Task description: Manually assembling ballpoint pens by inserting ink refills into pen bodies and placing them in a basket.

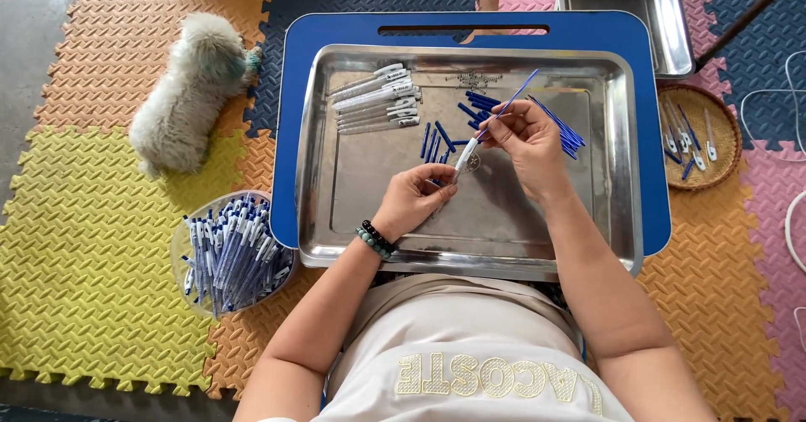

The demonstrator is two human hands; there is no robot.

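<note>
Forearms are reaching out from the seated person's lap over a shiny steel tray (pixel 617 178), which is resting on a blue plastic lap worktop (pixel 290 136). Left hand (pixel 413 199), with a beaded bracelet on its wrist, is pinching a white pen barrel (pixel 467 154) shut between its fingers, tilting the open end up towards the right hand. Right hand (pixel 525 141) is gripping a thin blue refill (pixel 514 99) with closed fingers, lining it up with the barrel's mouth, just above the tray's middle. Finished white pens (pixel 378 99) are lying in a neat row at the tray's far left; loose blue refills (pixel 571 132) are fanning out beside the right hand. Clear round tub (pixel 228 254) of assembled pens is sitting on foam floor mats (pixel 92 246), a fluffy dog (pixel 189 90) lying beyond.
</note>
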